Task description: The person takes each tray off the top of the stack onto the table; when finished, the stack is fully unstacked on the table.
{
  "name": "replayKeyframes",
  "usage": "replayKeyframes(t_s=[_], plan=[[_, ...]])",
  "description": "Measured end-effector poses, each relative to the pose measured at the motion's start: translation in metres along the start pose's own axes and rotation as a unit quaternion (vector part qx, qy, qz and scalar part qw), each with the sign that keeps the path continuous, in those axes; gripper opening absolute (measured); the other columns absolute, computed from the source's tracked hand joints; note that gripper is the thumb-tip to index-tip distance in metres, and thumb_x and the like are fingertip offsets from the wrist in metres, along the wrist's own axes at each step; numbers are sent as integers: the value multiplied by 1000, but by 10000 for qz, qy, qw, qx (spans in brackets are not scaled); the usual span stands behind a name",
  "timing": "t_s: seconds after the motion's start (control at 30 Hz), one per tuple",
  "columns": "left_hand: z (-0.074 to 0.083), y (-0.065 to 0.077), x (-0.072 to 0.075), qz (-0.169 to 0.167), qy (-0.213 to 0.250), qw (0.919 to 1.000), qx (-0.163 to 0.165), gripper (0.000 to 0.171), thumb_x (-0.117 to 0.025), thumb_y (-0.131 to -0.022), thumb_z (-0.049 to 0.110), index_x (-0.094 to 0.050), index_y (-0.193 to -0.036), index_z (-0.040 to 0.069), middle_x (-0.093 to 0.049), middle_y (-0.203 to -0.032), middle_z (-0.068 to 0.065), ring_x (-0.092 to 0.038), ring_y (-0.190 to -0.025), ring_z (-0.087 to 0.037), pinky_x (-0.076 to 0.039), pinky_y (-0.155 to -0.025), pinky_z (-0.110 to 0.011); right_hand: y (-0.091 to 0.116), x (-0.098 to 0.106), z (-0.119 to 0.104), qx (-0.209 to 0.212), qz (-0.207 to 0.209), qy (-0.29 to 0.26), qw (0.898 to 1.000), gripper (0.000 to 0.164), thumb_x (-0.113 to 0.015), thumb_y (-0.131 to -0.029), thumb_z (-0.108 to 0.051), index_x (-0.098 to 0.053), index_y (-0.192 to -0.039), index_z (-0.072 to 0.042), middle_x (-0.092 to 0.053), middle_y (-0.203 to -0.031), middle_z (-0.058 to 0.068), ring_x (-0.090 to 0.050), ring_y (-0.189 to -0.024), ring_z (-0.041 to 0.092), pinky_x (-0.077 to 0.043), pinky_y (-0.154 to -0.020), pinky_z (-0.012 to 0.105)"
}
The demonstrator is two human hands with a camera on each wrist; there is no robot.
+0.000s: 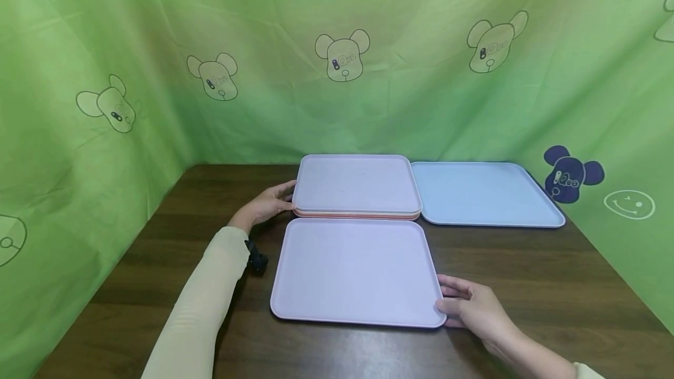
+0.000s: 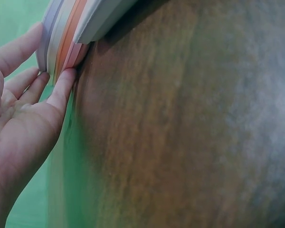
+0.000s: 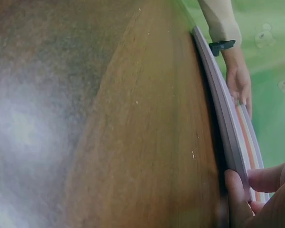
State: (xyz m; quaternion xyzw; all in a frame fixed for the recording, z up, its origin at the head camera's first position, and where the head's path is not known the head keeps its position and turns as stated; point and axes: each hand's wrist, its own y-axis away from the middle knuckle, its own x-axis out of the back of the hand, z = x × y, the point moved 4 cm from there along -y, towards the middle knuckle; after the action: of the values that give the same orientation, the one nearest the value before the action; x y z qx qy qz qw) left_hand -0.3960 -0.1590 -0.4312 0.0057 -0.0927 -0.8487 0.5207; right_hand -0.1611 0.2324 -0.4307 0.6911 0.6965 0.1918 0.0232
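Note:
A lavender rectangular tray (image 1: 355, 271) lies face up near the middle of the table. My right hand (image 1: 474, 309) pinches its near right corner, thumb over the rim and fingers along the side and below; the right wrist view shows thumb and fingers (image 3: 235, 185) on either side of the edge. Just behind it sits a stack of trays (image 1: 358, 183), lavender on top with white, orange and pink rims (image 2: 69, 38) beneath. My left hand (image 1: 270, 200) touches the stack's left side with fairly straight fingers (image 2: 26, 47) and thumb against the rims.
A light blue tray (image 1: 487, 195) lies at the back right, beside the stack. Green cloth (image 1: 395, 98) printed with cartoon bears hangs behind and along both sides of the dark wooden table (image 1: 500, 262). A black strap (image 1: 256, 257) is on the left wrist.

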Motion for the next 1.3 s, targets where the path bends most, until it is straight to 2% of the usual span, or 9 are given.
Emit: replayKeyframes(t_s=[0.13,0.57,1.03,1.3], plan=[[-1,0,0,19,-13,10000,-4,77,-59,-91,-8,-21,-155,9,-19,-159,-11,-20,-144,-30,-30,-111,-43,0,0,0,40,26,48,10000,61,-65,-84,9,-39,-139,16,-53,-123,31,-66,-90,24,-58,-72,41],[1,1,0,23,-15,10000,11,77,-60,-91,-8,-21,-155,10,-21,-159,-12,-20,-144,-30,-30,-111,-43,-3,3,-3,121,142,271,9995,64,-66,-77,16,-43,-137,16,-60,-112,21,-64,-85,19,-58,-68,38],[0,1,0,29,-75,10000,37,77,-61,-91,-7,-22,-155,11,-21,-158,-12,-20,-144,-30,-30,-111,-43,-8,9,-1,-76,-81,81,9999,60,-65,-83,12,-41,-138,15,-60,-115,20,-64,-90,20,-57,-75,36],[1,1,0,37,4,10000,24,78,-60,-91,-9,-20,-156,9,-22,-158,-14,-22,-143,-31,-32,-110,-43,-14,17,-2,19,-421,-159,9990,58,-63,-88,7,-37,-138,19,-58,-118,22,-64,-94,19,-56,-81,37]])
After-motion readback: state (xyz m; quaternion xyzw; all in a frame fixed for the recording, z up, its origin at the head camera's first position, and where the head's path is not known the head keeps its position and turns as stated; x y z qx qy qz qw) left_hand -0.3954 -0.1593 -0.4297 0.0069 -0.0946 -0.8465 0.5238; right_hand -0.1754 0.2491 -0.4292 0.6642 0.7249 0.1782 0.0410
